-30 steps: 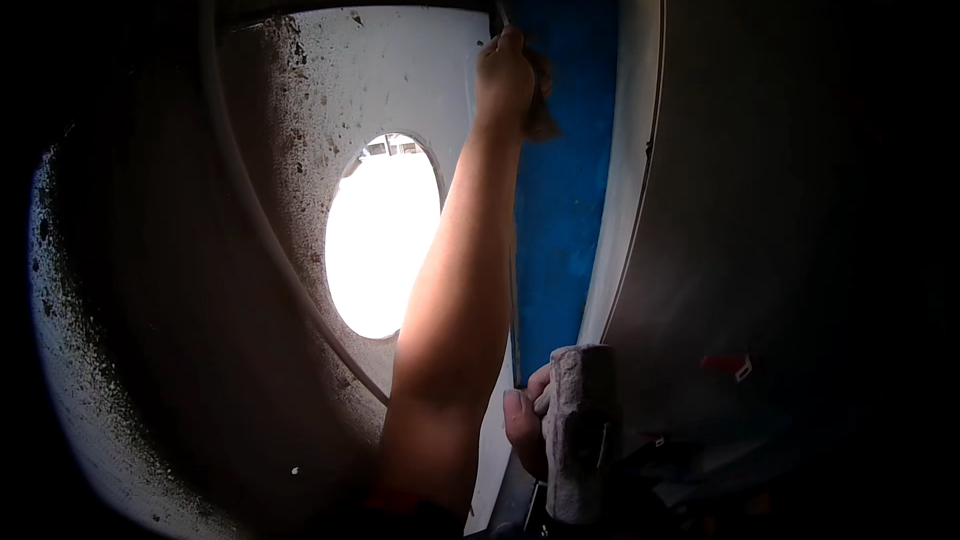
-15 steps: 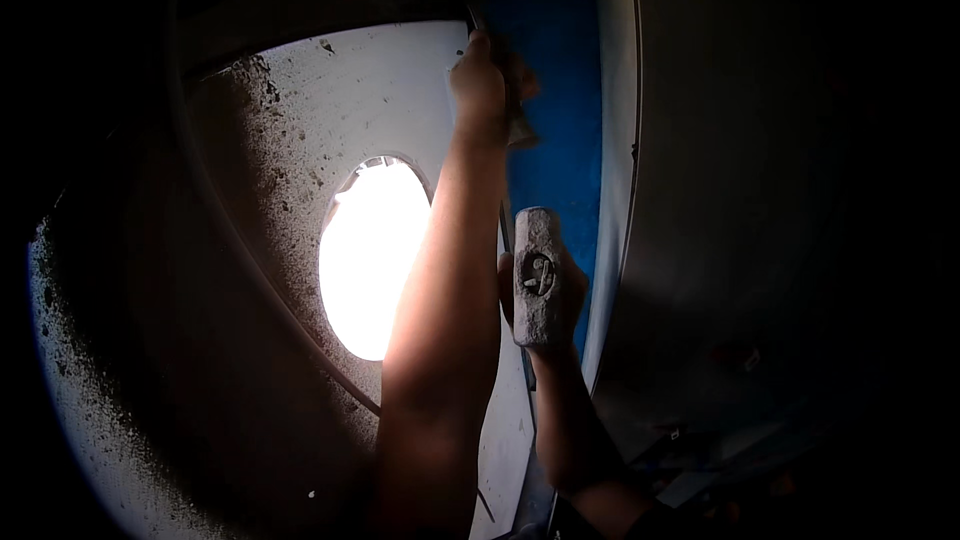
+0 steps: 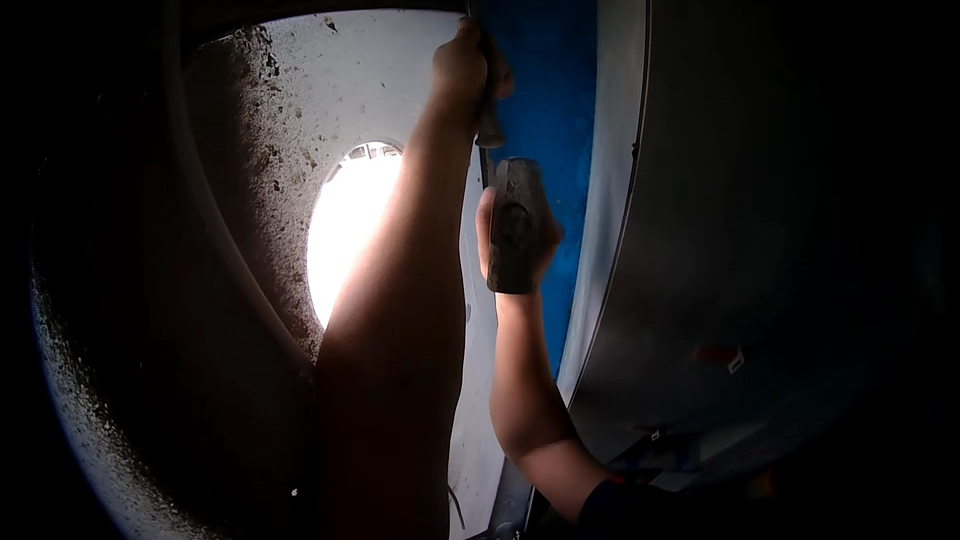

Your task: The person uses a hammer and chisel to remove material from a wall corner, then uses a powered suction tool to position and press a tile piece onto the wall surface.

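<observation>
My left hand (image 3: 460, 70) reaches far up ahead, its fingers wrapped round a dark metal chisel (image 3: 489, 130). The chisel's flared butt sticks out below the fist; its upper end meets the dark edge where the white panel (image 3: 400, 50) and the blue panel (image 3: 550, 90) come together. Just below and slightly right of that butt is the blocky grey head of a club hammer (image 3: 517, 225), a small gap apart from it. My right hand (image 3: 548, 240) grips the hammer's handle behind the head, which hides most of the fingers and handle.
A bright oval opening (image 3: 350, 230) lies left of my left forearm, in the dirt-speckled white panel. A curved pipe-like edge (image 3: 235, 250) runs down the left. To the right stands a pale upright flange (image 3: 612, 140) beside a large dark surface (image 3: 760, 190). Small objects lie dimly at lower right.
The hammer has moved up and slightly left, closer to the chisel's butt. My left hand and the chisel appear a little farther left, and the whole view has shifted slightly.
</observation>
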Demonstrator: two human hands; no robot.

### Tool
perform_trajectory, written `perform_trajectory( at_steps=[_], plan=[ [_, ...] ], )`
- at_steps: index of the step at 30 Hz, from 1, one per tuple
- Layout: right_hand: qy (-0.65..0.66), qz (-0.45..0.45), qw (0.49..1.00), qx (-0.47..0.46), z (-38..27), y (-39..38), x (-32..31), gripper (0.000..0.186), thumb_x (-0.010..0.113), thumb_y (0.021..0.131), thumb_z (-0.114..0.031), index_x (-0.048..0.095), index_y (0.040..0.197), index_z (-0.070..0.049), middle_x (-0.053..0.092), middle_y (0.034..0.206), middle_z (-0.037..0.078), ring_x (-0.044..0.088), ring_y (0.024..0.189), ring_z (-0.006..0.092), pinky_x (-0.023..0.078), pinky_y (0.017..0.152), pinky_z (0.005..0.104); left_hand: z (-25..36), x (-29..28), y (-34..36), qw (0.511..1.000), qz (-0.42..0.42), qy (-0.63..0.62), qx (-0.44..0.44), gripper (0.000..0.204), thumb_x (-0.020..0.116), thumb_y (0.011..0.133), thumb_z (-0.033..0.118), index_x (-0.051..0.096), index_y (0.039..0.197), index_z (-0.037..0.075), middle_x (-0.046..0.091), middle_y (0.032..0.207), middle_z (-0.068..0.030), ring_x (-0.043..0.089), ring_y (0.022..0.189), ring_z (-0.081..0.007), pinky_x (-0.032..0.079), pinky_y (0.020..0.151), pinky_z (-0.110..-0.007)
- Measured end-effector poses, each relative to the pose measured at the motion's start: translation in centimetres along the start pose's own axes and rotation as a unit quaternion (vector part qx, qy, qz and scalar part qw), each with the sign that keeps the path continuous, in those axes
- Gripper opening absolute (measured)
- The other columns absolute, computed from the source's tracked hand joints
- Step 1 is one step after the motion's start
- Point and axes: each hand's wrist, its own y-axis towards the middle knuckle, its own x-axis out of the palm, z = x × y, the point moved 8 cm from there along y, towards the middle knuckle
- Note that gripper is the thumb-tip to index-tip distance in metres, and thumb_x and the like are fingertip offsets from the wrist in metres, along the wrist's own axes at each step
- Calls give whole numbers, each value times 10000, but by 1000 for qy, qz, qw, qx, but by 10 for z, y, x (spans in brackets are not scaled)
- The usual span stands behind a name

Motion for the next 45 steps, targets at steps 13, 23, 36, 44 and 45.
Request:
perform_trajectory(
  at_steps=[13, 23, 36, 44, 45],
  plan=[
    [30, -75, 994, 76, 18, -21, 5, 100, 693, 834, -83, 634, 839, -3, 641, 716, 90, 616, 560, 185, 488, 499, 276, -4, -6, -3, 998, 0, 53, -14, 507, 264, 1057, 391, 417, 679, 91, 368, 461, -50, 359, 405, -185, 311, 451, -339],
    [-38, 2, 996, -84, -22, -19, 6, 97, 682, 844, -97, 640, 838, -10, 625, 688, 74, 587, 532, 171, 485, 500, 273, 15, -10, 2, 997, 21, 73, -18, 521, 263, 1056, 411, 384, 665, 90, 362, 465, -45, 336, 404, -182, 305, 448, -335],
    [20, -102, 989, 105, 22, 2, 44, 145, 670, 816, -59, 546, 746, -36, 557, 607, 29, 486, 460, 137, 380, 427, 300, 34, -9, 10, 996, 5, 83, -11, 454, 317, 1053, 402, 399, 720, 104, 369, 473, -45, 333, 411, -183, 305, 454, -353],
    [-28, -99, 993, 53, 27, 14, 37, 62, 654, 827, -108, 624, 819, -55, 640, 664, 67, 573, 483, 127, 477, 448, 246, 31, 10, 13, 995, -44, 78, -31, 441, 301, 1055, 392, 377, 725, 109, 361, 452, -47, 325, 398, -180, 294, 448, -340],
    [-4, -120, 986, 112, 40, 3, 42, 57, 652, 823, -102, 624, 807, -55, 637, 660, 66, 584, 497, 132, 484, 458, 250, 36, 7, 13, 997, -31, 72, -27, 447, 293, 1055, 388, 374, 715, 109, 360, 451, -48, 324, 396, -181, 295, 448, -340]
  ],
)
